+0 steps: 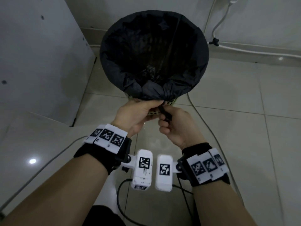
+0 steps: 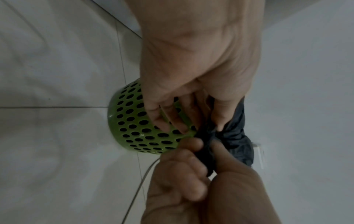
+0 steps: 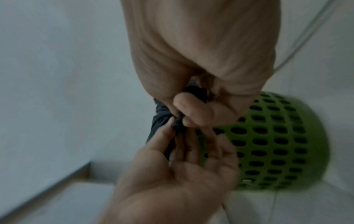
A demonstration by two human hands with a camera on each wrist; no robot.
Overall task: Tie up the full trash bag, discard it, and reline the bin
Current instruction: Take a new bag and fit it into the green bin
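From the head view, a thin black plastic liner bag [image 1: 154, 51] is stretched over the rim of a round green perforated plastic bin [image 1: 169, 103] standing on the pale tiled floor [image 1: 244, 128]. The two hands are together at the near rim: the left hand [image 1: 138, 113] pinches gathered slack against the bin, and the right hand [image 1: 172, 126] is curled round the twisted tail. The film looks soft, light and slippery, so I judge it easiest to hold where it is bunched, not where it lies flat.

In the left wrist view, the left hand's fingertips [image 2: 220, 121] nip the bunched film beside the bin wall [image 2: 134, 121], the other fingers lying along the holes. The bin looks stiff but light, likely to slide if tugged.

In the blurred right wrist view, the right fingers [image 3: 191, 109] clamp the dark twist [image 3: 178, 125]; whether a knot has formed, I cannot tell.
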